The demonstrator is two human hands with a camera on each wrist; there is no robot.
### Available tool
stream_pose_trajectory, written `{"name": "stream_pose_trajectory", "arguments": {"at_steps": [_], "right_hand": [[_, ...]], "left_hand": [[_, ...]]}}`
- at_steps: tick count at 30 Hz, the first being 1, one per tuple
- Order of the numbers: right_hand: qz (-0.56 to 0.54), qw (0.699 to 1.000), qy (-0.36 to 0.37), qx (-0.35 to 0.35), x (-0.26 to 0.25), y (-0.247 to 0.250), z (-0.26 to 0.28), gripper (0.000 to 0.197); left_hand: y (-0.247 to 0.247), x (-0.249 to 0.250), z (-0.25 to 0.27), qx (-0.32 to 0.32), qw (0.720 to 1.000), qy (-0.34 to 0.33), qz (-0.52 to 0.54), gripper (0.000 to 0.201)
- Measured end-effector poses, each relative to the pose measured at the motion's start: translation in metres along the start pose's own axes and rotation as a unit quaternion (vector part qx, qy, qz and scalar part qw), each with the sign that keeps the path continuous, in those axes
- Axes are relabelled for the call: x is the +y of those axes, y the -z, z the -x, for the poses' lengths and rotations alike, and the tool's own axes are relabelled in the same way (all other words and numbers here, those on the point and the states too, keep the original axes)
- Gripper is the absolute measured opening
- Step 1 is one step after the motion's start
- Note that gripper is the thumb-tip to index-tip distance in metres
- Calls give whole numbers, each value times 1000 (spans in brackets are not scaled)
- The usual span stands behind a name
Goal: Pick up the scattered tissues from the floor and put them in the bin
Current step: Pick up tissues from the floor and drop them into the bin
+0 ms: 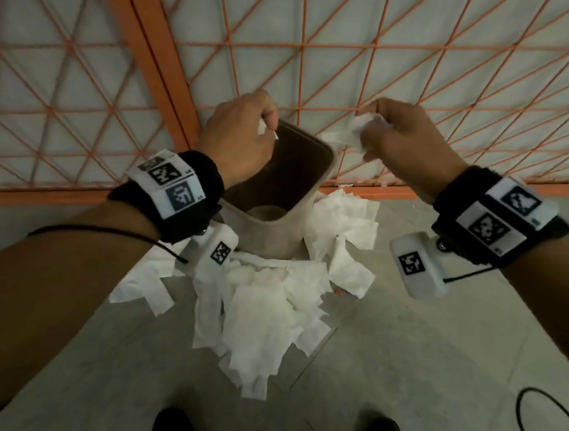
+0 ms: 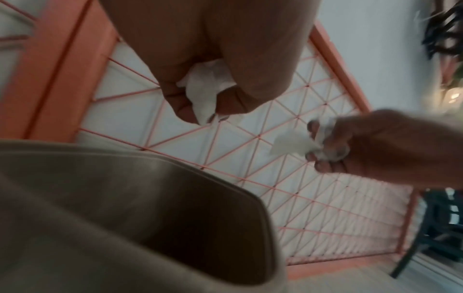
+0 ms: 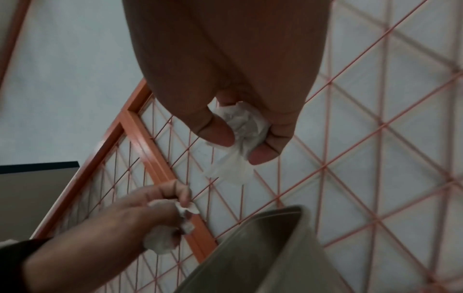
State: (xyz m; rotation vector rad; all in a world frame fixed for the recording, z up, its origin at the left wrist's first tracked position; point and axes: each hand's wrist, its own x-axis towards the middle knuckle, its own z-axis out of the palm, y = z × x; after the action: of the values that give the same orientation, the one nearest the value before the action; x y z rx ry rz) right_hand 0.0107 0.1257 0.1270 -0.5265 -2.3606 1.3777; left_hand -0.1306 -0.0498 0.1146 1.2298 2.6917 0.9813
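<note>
At centre-left of the head view a crumpled tissue (image 1: pixel 262 129) is pinched in the curled left hand (image 1: pixel 238 139) over the tan bin (image 1: pixel 314 170), whose base is ringed by scattered tissues (image 1: pixel 268 303) on the floor (image 1: pixel 401 363), while at centre-right another tissue wad (image 1: pixel 361 132) is clenched in the right hand (image 1: pixel 410 137).

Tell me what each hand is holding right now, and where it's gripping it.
The left hand grips a crumpled tissue bunched in its curled fingers. The right hand grips another tissue wad between thumb and fingers, one end hanging loose.
</note>
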Motion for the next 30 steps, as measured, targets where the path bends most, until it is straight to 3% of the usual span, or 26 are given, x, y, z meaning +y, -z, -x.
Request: {"name": "stream_pose_trajectory", "arguments": {"at_steps": [3,6,8,11,13,16,19,21,23,25,27,30], "right_hand": [[30,999,38,-12,-19,-25,-23,17],[96,991,79,-43,-27,-53,-38,19],[156,978,89,-106,-28,-65,-44,17],[232,944,80,-221,-29,-69,-46,28],[245,932,104,-247,-29,-64,-42,34],[200,940,143,-236,-23,-50,-33,37],[116,968,165,-146,-4,-34,-26,33],[39,988,143,-36,20,-26,-19,27],[-2,993,87,74,57,-21,-7,25],[24,992,13,119,104,-25,12,24],[85,992,-54,76,153,-36,35,26],[197,970,-122,-78,215,-60,69,32]], "left_hand": [[-2,-17,5,-17,999,15,-27,12],[-2,-37,9,-101,991,40,-80,18],[4,-45,12,-147,982,55,-109,31],[18,-49,25,-130,982,56,-126,46],[26,-41,41,-76,989,13,-123,44],[29,-14,67,-12,993,-79,-87,35],[12,21,90,-25,984,-173,-16,25],[-16,34,102,-113,974,-196,20,25],[-51,37,109,-229,959,-164,19,28],[-90,28,109,-304,945,-119,-15,33],[-126,15,102,-339,936,-82,-46,36],[-173,0,84,-346,935,-44,-63,40]]}}
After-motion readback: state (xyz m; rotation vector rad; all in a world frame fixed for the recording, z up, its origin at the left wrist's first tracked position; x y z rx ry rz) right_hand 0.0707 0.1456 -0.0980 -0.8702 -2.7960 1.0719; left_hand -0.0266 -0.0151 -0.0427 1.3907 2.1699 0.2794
